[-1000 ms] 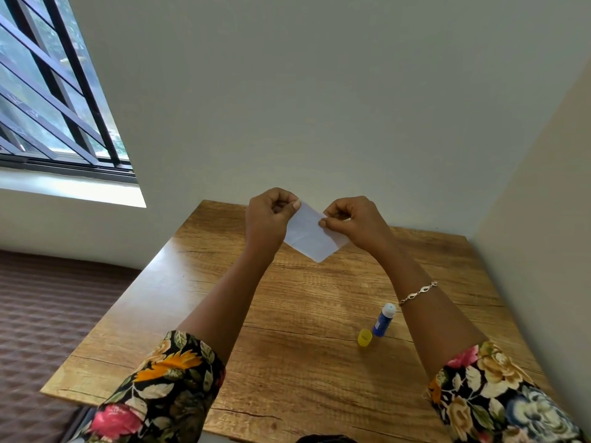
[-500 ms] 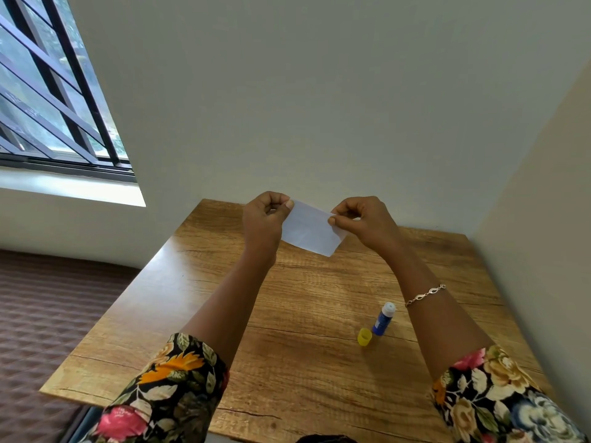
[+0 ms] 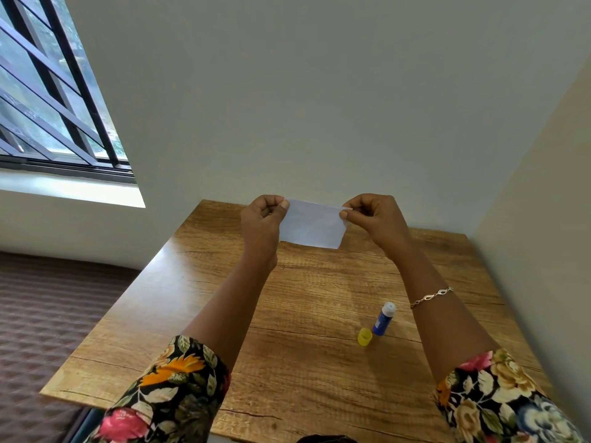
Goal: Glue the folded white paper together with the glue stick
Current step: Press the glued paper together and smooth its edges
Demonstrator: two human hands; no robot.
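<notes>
Both hands are raised above the worktop (image 3: 287,362), fingers curled. The left hand (image 3: 260,222) pinches one top corner of the paper (image 3: 311,227) and the right hand (image 3: 379,219) pinches the other. The paper is a flat white rectangle facing the camera. Its long axis runs left to right, and it hangs down from its held top edge.

Nearest the viewer, floral sleeves (image 3: 172,391) cover both upper forearms. Further out, by the right forearm, a blue glue stick (image 3: 383,319) stands upright and uncapped on the worktop. Its yellow cap (image 3: 364,336) sits just beside it, to the left. A bracelet (image 3: 431,295) circles the right wrist.

The paper spans the gap between the hands, in the air above the worktop's far end and well apart from the glue stick. Behind it is a plain wall (image 3: 319,107), with a barred window (image 3: 48,91) at far left.
</notes>
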